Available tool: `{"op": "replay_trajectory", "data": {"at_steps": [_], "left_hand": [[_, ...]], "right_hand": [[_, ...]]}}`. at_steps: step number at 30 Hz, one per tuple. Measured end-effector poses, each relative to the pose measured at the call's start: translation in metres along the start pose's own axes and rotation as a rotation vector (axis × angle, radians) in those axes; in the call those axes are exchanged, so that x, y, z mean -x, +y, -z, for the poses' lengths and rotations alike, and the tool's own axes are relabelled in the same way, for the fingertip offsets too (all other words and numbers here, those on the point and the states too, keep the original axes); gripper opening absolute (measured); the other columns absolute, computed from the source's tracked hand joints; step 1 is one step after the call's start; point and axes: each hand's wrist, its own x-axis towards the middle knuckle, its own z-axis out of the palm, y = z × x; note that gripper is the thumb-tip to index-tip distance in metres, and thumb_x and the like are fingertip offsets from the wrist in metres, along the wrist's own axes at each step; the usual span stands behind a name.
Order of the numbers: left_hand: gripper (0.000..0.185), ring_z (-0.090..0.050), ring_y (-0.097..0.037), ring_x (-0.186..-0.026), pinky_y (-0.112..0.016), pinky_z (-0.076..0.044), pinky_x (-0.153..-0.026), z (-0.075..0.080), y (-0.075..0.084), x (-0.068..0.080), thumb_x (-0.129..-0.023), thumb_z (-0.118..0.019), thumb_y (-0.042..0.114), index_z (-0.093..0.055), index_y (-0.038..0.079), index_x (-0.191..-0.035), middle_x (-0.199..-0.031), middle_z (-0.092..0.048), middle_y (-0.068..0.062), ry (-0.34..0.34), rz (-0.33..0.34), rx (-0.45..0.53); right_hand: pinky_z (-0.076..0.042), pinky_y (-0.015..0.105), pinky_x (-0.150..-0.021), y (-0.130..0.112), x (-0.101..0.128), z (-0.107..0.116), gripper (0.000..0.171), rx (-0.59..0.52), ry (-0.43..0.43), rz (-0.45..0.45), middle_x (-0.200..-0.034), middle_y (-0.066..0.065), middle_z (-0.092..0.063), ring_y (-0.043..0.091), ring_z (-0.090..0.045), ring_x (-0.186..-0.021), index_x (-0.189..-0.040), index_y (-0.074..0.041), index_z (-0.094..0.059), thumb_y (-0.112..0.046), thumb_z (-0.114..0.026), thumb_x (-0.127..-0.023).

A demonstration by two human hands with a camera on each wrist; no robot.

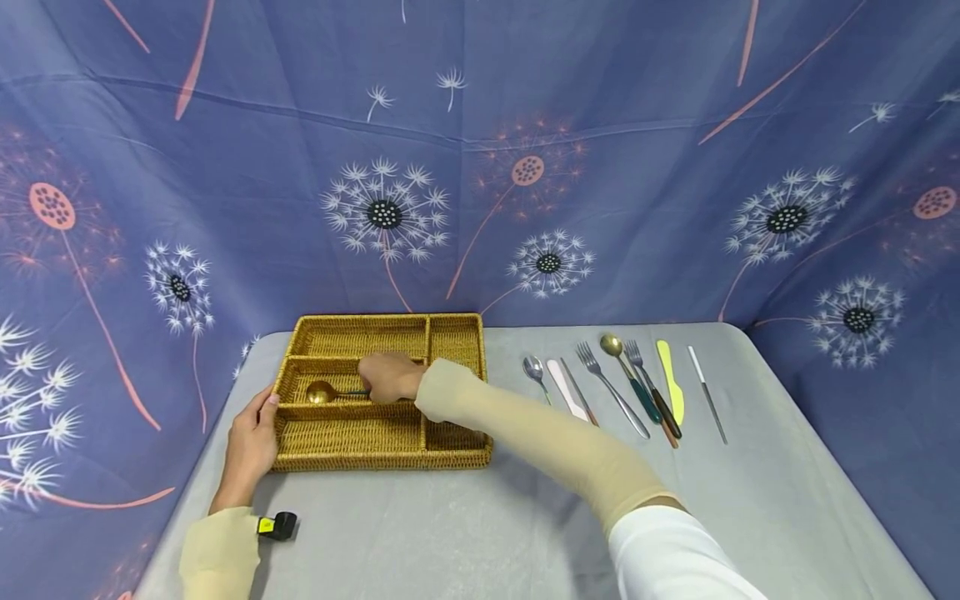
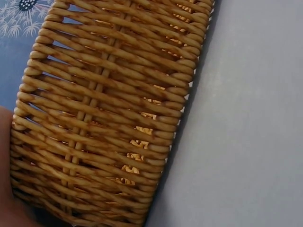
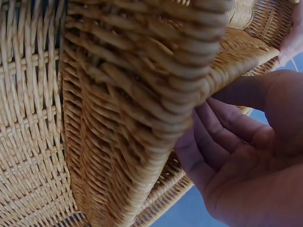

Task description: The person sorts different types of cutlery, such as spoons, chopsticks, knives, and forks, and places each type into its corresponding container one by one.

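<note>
A gold spoon (image 1: 321, 392) with a dark green handle lies in the middle long compartment of the woven wicker tray (image 1: 345, 460), its bowl toward the left. My right hand (image 1: 392, 377) reaches into that compartment and holds the handle end, which the hand hides. In the right wrist view, the fingers (image 3: 222, 142) curl behind a woven divider (image 3: 142, 109), and the spoon is out of sight there. My left hand (image 1: 253, 439) grips the tray's left edge, thumb over the rim. The left wrist view is mostly filled by the tray's woven outer wall (image 2: 104, 113).
To the right on the grey table (image 1: 450, 533) lie a silver spoon (image 1: 534, 368), a silver fork (image 1: 611, 387), another gold spoon (image 1: 612, 345), a dark-handled fork (image 1: 652, 387), a yellow knife (image 1: 672, 387), a white-tipped stick (image 1: 707, 393) and other cutlery. A patterned cloth (image 1: 465, 192) hangs behind.
</note>
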Motion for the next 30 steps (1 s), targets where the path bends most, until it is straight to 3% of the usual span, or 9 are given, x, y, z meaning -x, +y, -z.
{"op": "replay_trajectory", "data": {"at_steps": [10,24,30], "left_hand": [[0.061,-0.028,-0.056,-0.154,-0.072,-0.026,-0.123,0.0006,0.0018,0.0011,-0.119,-0.029,0.041,-0.035,0.003,-0.167,-0.166,-0.035,-0.032,-0.007,-0.012,-0.001],[0.062,-0.028,-0.055,-0.155,-0.071,-0.025,-0.124,0.0019,0.0011,0.0006,-0.119,-0.029,0.043,-0.035,0.005,-0.168,-0.167,-0.035,-0.031,-0.006,-0.002,0.011],[0.061,-0.027,-0.055,-0.155,-0.07,-0.024,-0.125,0.0018,0.0017,0.0013,-0.119,-0.03,0.042,-0.036,0.005,-0.167,-0.167,-0.035,-0.031,-0.005,0.001,0.017]], "right_hand": [[-0.015,0.026,-0.054,-0.0001,-0.0076,-0.0004,0.056,0.052,-0.048,-0.03,-0.059,-0.005,-0.015,0.01,-0.01,-0.055,-0.063,-0.02,-0.03,0.002,-0.064,-0.103],[-0.018,0.026,-0.052,0.0,-0.0074,-0.0042,0.05,0.071,0.006,-0.022,-0.058,-0.005,-0.021,0.009,-0.015,-0.055,-0.063,-0.019,-0.043,0.003,-0.067,-0.101],[-0.015,0.025,-0.052,0.0031,-0.0037,-0.0047,0.052,0.06,0.032,-0.005,-0.058,-0.005,-0.019,0.009,-0.012,-0.054,-0.062,-0.02,-0.036,0.008,-0.062,-0.097]]}}
